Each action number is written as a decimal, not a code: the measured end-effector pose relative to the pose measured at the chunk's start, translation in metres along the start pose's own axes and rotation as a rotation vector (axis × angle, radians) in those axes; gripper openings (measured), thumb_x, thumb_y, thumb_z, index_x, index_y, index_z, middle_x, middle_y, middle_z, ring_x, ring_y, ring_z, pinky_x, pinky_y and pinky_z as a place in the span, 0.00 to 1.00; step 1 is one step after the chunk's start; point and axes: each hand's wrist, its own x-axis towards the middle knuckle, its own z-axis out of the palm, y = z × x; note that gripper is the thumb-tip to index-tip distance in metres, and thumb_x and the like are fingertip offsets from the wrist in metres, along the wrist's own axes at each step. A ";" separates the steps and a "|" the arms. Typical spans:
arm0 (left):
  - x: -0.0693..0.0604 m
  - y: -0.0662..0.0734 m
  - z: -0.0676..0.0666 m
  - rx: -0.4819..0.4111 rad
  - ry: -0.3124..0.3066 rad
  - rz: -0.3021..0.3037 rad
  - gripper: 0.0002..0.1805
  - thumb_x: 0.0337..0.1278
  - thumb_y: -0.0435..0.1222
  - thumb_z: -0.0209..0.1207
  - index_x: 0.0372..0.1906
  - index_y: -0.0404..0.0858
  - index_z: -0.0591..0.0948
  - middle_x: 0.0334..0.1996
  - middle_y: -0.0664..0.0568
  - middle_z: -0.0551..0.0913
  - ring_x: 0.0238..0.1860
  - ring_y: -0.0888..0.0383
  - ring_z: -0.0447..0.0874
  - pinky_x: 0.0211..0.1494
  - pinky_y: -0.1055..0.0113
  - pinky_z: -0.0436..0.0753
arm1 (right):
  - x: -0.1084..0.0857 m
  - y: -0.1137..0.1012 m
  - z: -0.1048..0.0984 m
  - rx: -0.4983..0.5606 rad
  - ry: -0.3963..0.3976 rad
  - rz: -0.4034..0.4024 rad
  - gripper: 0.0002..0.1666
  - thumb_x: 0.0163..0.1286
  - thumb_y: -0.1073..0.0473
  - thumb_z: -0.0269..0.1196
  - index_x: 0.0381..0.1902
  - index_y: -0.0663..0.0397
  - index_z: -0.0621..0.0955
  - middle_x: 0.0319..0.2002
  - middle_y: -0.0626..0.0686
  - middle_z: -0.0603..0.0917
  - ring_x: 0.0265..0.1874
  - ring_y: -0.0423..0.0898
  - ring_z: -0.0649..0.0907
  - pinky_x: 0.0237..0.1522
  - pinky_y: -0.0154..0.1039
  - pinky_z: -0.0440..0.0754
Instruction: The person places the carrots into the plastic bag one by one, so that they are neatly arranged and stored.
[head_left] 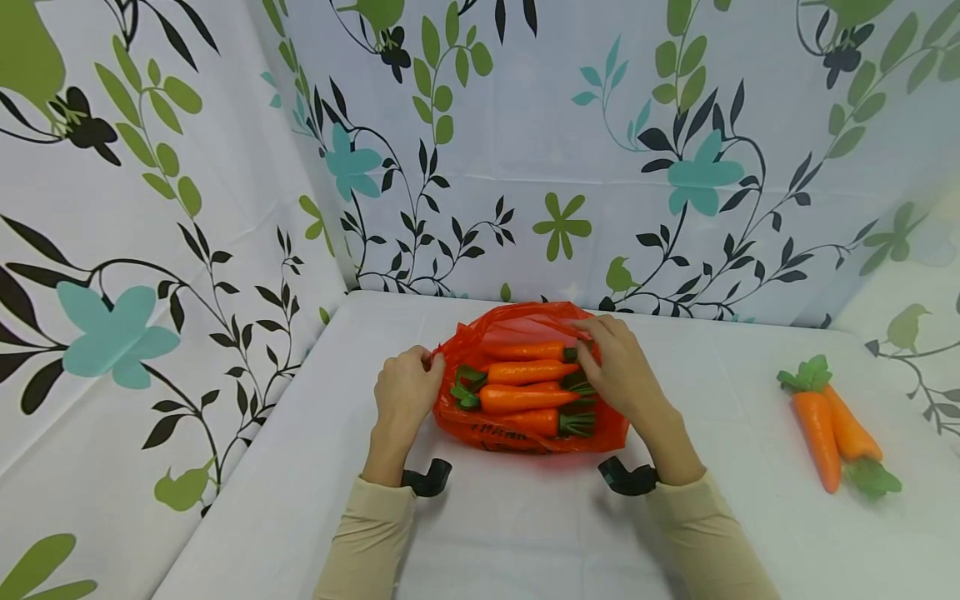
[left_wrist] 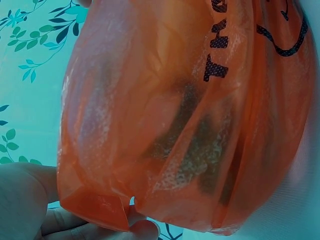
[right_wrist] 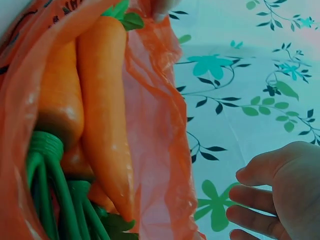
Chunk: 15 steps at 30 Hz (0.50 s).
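A red plastic bag (head_left: 465,429) lies mouth-up, holding several orange carrots (head_left: 525,399) with green tops. The left hand (head_left: 405,392) pinches the bag's left edge; in the left wrist view that hand (left_wrist: 30,200) has the thin plastic (left_wrist: 120,110) between thumb and fingers. Over the bag's right side is the right hand (head_left: 628,371), fingers spread near the carrots' ends. In the right wrist view this hand (right_wrist: 300,185) is open with loosely bent fingers, beside the bag's rim (right_wrist: 165,165), and a carrot (right_wrist: 102,75) shows inside. Whether it touches the plastic I cannot tell.
Two more carrots (head_left: 817,437) with green leaves lie on the white table (head_left: 525,542) at the right. Floral-patterned cloth (head_left: 480,167) stands behind the table and along its left side. Dark bands with curved pieces (head_left: 429,478) are on both wrists.
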 end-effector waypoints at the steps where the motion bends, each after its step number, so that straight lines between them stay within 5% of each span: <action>1: 0.000 0.000 0.000 -0.001 -0.001 0.000 0.16 0.67 0.44 0.54 0.31 0.37 0.83 0.22 0.48 0.82 0.24 0.51 0.77 0.25 0.64 0.74 | 0.000 0.000 -0.001 -0.004 0.002 0.009 0.18 0.68 0.67 0.62 0.56 0.61 0.80 0.52 0.62 0.82 0.54 0.60 0.79 0.59 0.57 0.79; 15: 0.000 0.001 -0.001 0.000 -0.021 -0.010 0.16 0.67 0.44 0.54 0.32 0.37 0.83 0.23 0.47 0.83 0.23 0.52 0.77 0.25 0.64 0.74 | -0.001 0.006 -0.017 -0.006 0.080 0.054 0.18 0.67 0.65 0.64 0.55 0.64 0.81 0.48 0.63 0.82 0.47 0.58 0.79 0.52 0.57 0.81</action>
